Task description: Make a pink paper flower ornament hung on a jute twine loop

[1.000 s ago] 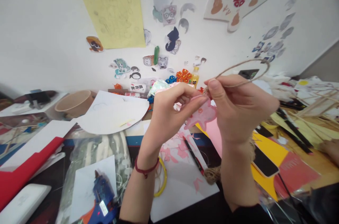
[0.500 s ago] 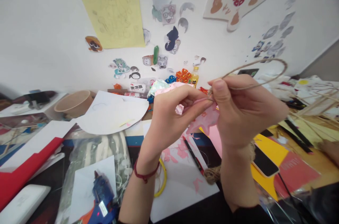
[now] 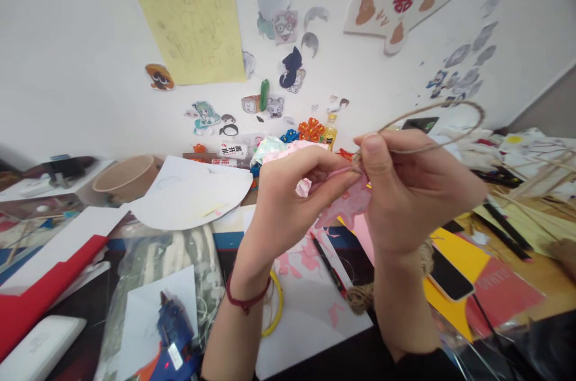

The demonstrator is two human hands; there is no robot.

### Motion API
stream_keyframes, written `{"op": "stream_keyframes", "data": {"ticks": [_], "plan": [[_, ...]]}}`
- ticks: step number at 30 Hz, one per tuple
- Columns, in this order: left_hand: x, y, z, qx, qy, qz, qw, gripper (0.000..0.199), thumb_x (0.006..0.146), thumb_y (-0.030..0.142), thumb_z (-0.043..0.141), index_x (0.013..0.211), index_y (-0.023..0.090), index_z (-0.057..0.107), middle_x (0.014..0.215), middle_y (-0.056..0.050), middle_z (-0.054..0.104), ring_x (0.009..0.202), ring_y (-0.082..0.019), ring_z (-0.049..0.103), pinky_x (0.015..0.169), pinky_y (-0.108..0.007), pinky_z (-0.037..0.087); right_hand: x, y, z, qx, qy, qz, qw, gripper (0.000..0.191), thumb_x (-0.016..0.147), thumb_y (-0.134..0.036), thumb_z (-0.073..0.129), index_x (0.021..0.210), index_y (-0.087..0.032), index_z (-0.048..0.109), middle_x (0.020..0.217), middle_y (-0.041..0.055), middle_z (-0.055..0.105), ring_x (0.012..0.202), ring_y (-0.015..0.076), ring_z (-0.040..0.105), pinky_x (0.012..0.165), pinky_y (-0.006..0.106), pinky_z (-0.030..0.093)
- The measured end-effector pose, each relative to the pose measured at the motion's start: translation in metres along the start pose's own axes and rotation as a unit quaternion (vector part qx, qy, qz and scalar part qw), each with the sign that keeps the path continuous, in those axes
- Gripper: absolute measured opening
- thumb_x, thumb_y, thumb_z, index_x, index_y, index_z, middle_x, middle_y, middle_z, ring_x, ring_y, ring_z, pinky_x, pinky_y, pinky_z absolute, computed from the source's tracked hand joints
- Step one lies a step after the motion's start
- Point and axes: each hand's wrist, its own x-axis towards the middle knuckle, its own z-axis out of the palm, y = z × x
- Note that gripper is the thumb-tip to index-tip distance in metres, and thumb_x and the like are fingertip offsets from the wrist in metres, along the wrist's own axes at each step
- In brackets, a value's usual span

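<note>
The pink star (image 3: 344,211) is up in the air between the two hands, above the worktop (image 3: 542,273). The left hand (image 3: 288,189) is on the star's left and pinches its top edge, thumb in front, so it seems the nearer one. The right hand (image 3: 407,192) is just to the right of the star and squeezes a brown string (image 3: 443,104) with its thumb and finger. The fingertips of both hands come close together at the star's top, where a small twisty bit of string sits; I cannot tell if it is tied, because the fingers hide it. The star looks about as wide as it is tall, so it has no clear long way, and some points stick out below. The string's loop is long and thin and goes off to the right, away from the star. Lower than the star, on the worktop, a white sheet (image 3: 310,336) has pink paper scraps (image 3: 294,262) on it. A string bundle (image 3: 360,298) is below the star too, and a glue gun (image 3: 176,321) lies far to its left.
</note>
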Motion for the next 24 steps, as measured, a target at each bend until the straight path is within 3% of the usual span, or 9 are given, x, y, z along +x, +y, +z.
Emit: {"op": "stream_keyframes", "data": {"ticks": [4,9,11,17,24], "plan": [[0.001,-0.002,-0.002,0.002,0.014,0.004,1.0,0.009,0.085,0.027,0.078,0.086,0.021,0.071,0.077,0.001,0.071,0.068,-0.01,0.063,0.062,-0.024,0.054,0.004,0.003,-0.004,0.053,-0.034,0.063,0.996,0.003,0.086,-0.021,0.073,0.086,-0.021,0.076,0.075,0.0018,0.075,0.064,0.0155,0.07,0.061,0.032,0.06],[0.002,-0.006,-0.005,-0.007,0.056,0.011,0.998,0.011,0.082,0.025,0.08,0.089,0.021,0.073,0.082,0.001,0.074,0.069,-0.009,0.064,0.064,-0.022,0.054,0.012,0.01,-0.021,0.109,-0.187,0.128,0.968,0.007,0.083,-0.027,0.078,0.089,-0.025,0.079,0.086,-0.0015,0.08,0.074,0.0138,0.075,0.065,0.026,0.063],[0.002,-0.006,-0.007,-0.007,0.069,0.02,0.997,0.012,0.081,0.022,0.082,0.089,0.021,0.074,0.084,0.001,0.075,0.068,-0.008,0.063,0.063,-0.021,0.052,0.012,0.01,-0.024,0.098,-0.212,0.145,0.961,0.006,0.08,-0.025,0.081,0.086,-0.025,0.08,0.084,-0.0017,0.079,0.072,0.0136,0.074,0.062,0.024,0.062],[0.003,-0.005,-0.009,-0.034,0.076,-0.006,0.996,0.009,0.092,0.028,0.07,0.092,0.02,0.074,0.084,0.0,0.074,0.062,-0.006,0.061,0.055,-0.017,0.051,0.007,0.002,-0.02,0.128,-0.168,0.198,0.957,0.011,0.079,-0.017,0.082,0.082,-0.028,0.08,0.08,-0.0032,0.079,0.071,0.0127,0.074,0.064,0.024,0.062],[0.004,-0.003,-0.01,-0.06,0.084,-0.031,0.994,0.002,0.088,0.019,0.074,0.089,0.019,0.074,0.082,0.001,0.073,0.062,-0.005,0.063,0.05,-0.013,0.051,0.009,0.004,-0.021,0.117,-0.169,0.2,0.958,0.012,0.084,-0.02,0.077,0.084,-0.031,0.081,0.082,-0.0019,0.08,0.074,0.0157,0.074,0.065,0.028,0.063]]}}
